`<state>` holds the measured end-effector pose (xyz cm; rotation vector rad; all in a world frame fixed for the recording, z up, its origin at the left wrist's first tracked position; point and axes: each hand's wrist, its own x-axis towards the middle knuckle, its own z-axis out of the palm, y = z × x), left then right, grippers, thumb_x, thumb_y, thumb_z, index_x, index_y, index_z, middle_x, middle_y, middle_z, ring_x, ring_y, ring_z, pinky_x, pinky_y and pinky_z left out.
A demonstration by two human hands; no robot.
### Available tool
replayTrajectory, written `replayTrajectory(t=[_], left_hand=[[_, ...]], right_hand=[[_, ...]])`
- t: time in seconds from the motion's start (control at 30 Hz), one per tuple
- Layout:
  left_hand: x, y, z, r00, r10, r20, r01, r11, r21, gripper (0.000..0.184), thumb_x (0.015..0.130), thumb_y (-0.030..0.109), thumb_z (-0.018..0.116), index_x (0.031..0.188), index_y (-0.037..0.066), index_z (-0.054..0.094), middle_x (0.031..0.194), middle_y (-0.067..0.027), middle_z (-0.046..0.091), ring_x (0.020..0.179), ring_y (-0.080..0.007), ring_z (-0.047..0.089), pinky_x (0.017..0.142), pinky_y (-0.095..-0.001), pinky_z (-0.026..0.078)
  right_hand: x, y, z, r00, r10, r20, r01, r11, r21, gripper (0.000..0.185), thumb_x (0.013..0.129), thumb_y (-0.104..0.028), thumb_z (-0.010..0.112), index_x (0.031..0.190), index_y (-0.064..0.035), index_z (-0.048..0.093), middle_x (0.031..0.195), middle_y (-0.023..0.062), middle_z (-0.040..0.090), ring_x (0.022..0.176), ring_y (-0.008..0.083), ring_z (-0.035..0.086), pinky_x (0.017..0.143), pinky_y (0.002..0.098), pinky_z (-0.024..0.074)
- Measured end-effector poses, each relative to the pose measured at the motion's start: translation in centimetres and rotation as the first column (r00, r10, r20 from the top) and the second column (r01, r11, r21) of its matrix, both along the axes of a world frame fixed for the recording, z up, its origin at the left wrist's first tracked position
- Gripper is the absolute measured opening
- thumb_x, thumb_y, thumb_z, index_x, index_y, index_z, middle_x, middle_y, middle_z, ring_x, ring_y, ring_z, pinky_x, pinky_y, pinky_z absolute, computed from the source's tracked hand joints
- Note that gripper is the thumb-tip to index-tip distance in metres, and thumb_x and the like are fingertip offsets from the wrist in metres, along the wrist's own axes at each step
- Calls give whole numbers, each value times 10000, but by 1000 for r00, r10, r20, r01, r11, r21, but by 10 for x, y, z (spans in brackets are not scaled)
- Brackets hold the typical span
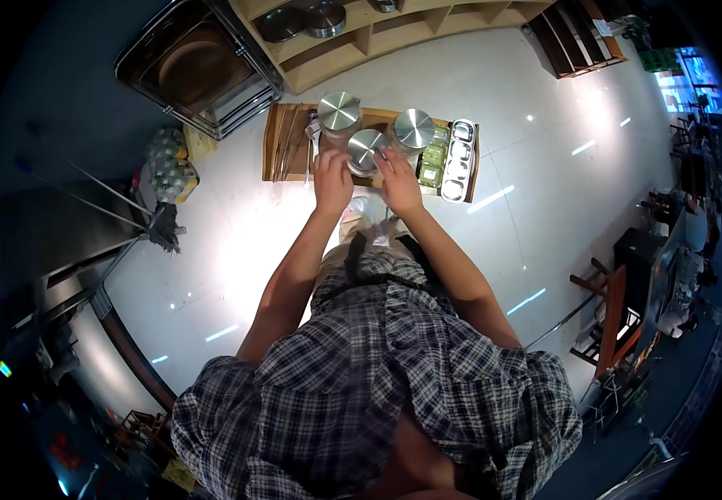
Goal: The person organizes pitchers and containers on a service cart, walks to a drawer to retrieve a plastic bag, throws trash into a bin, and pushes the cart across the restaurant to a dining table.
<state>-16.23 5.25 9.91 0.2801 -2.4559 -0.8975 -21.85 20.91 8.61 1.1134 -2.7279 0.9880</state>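
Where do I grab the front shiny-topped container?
Probably grip the front container around its curved sides, left hand and right hand opposite, coming from the near side: two similar containers stand behind, and its round top shows no handle.

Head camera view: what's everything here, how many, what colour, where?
Wooden tabletop: 1, brown, upper centre.
Lidded containers: 3, silver-topped, on it.
Metal tray: 1, silver, tabletop's right end.
Green containers: several, green, left of the tray.
Slim utensils: several, dark and silver, tabletop's left.
Shelf: 1, pale wood, top.
Folding chairs: count unclear, brown, upper left.
Rack: 1, brown, upper right.
Bottle bundle: 1, greenish, left.
Mop: 1, dark, left.
Wooden chair: 1, reddish, right.
Floor: 1, pale, throughout.
Edges: too dark.
Plaid shirt: 1, dark, bottom.
Left hand and right hand: 2, bare, by nearest container.
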Motion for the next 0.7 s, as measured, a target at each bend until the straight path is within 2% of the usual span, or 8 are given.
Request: replayTrajectory(t=[0.03,0.1,0.17,0.2,0.37,0.5,0.57,0.7], left_hand=[[4,6,2,1000,-12,-5,12,1000,2,258,664,-51,518,893,52,580,954,-100,530,926,-305,489,809,-409,401],[3,14,3,984,-169,52,169,986,-1,255,664,-42,526,894,56,577,951,-100,527,900,-309,492,784,-404,412],[-6,22,4,979,-196,59,198,980,-37,256,665,-39,530,894,63,582,965,-93,529,906,-303,502,761,-392,433],[-8,22,7,971,-232,51,234,972,-24,251,666,-36,533,892,61,584,971,-91,534,916,-299,511,757,-390,442],[-24,38,28,944,-329,27,330,944,-24,272,660,-70,499,905,20,574,983,-112,564,920,-311,540,781,-389,450],[-19,31,21,916,-397,59,397,918,11,286,664,-68,493,918,30,581,963,-104,583,915,-301,555,797,-391,449],[-17,29,15,916,-392,85,396,917,-51,281,681,-44,495,939,30,577,991,-99,584,935,-298,552,807,-389,449],[-4,19,1,956,-258,136,274,956,-108,337,713,-23,484,1034,32,572,1076,-94,575,1007,-283,535,856,-370,435]], right_hand=[[2,7,2,1000,-24,13,25,998,-51,393,708,14,517,1098,-35,533,1215,165,488,1157,326,446,968,432,355],[-2,19,-5,998,-56,2,56,994,-90,416,666,30,532,1077,-34,533,1200,170,490,1112,340,469,926,435,383],[-6,36,-17,987,-157,32,160,969,-188,425,647,41,511,1066,-28,530,1204,171,483,1089,352,477,906,430,399],[-6,40,-13,971,-225,76,236,952,-195,447,628,55,497,1067,-23,519,1212,172,476,1075,360,479,893,427,410],[-22,72,-14,934,-355,34,356,922,-153,494,642,64,523,1126,-29,497,1225,163,470,1092,354,472,912,421,404],[-14,64,-28,928,-360,97,368,925,-92,498,656,58,541,1144,-32,498,1255,148,454,1120,345,454,926,422,393],[-12,58,-32,932,-359,43,361,932,-27,524,660,52,550,1174,-32,487,1268,143,447,1149,335,434,967,425,358],[-9,47,-32,976,-213,46,206,972,111,603,663,31,583,1244,-53,448,1311,162,399,1222,348,366,1019,453,292]])
